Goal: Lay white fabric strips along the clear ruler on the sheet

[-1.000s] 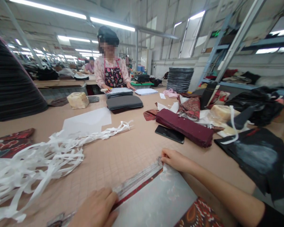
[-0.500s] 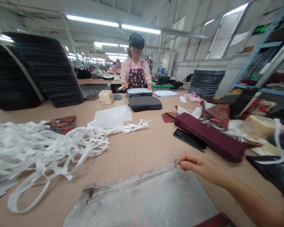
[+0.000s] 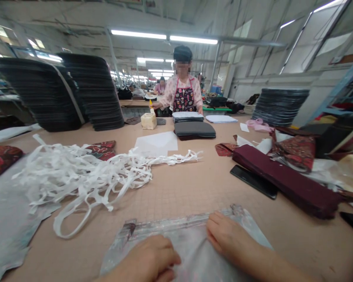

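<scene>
Here's the broad brown table (image 3: 191, 192), running across the frame, and at its near edge, bottom centre, lies the grey cloth piece (image 3: 191, 254), right underneath both hands. Its gathered top edge runs just beyond the fingers, with a dark-marked corner to each side. Up and left sprawls the tangle of white strips (image 3: 88, 168), well apart from the hands. Now the right hand (image 3: 229, 237), right of centre: fingers bent and close together, resting on the cloth near that top edge. The left hand (image 3: 151, 256), lower centre, sits over the cloth, fingers curled; whether either one pinches a fold, one cannot tell. And there's the change! Half a second ago the left hand was out of frame; now it's in, while the right has come inward off the upper right corner. In the upper middle, a co-worker's brush (image 3: 151, 105) has swung over to the pale block (image 3: 148, 122).
</scene>
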The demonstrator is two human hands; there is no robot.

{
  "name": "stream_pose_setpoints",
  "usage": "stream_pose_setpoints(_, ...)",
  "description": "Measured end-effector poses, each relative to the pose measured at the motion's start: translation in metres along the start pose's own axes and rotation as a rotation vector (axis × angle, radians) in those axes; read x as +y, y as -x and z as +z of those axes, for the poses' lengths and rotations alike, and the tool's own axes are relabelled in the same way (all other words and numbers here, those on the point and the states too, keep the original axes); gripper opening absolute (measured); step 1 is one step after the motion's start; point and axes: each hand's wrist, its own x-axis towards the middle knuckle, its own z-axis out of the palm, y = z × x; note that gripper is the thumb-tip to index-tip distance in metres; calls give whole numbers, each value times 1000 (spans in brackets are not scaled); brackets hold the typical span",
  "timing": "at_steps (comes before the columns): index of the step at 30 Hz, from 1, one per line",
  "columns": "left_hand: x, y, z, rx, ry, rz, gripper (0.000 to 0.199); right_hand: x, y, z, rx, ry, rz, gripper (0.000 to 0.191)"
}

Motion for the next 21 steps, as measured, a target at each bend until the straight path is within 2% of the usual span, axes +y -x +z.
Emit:
stream_pose_setpoints(5,-19,-19,24,119,-113,-86,29,-6,6,-13,63,-50,-83,19)
stream_pose_setpoints(8,-25,-21,37,128,-165,-81,16,-11,10,-29,-40,-206,-135,20)
stream_pose_setpoints(10,-26,-19,37,96,-174,-85,9,-8,15,-40,-150,-268,-50,16)
stream_pose_setpoints(12,-27,-14,33,61,-174,-124,9,4,23,-48,-226,-250,94,15)
stream_pose_setpoints(15,-31,-2,23,25,-168,-231,7,37,36,-56,-334,-121,308,25)
stream_pose_setpoints(17,-35,7,19,34,-179,-272,5,58,38,-64,-470,-27,412,22)
stream_pose_setpoints(19,-38,16,19,74,-218,-247,7,65,28,-73,-556,8,431,19)
stream_pose_setpoints(21,-38,22,21,149,-292,-164,8,55,7,-80,-529,-44,356,19)
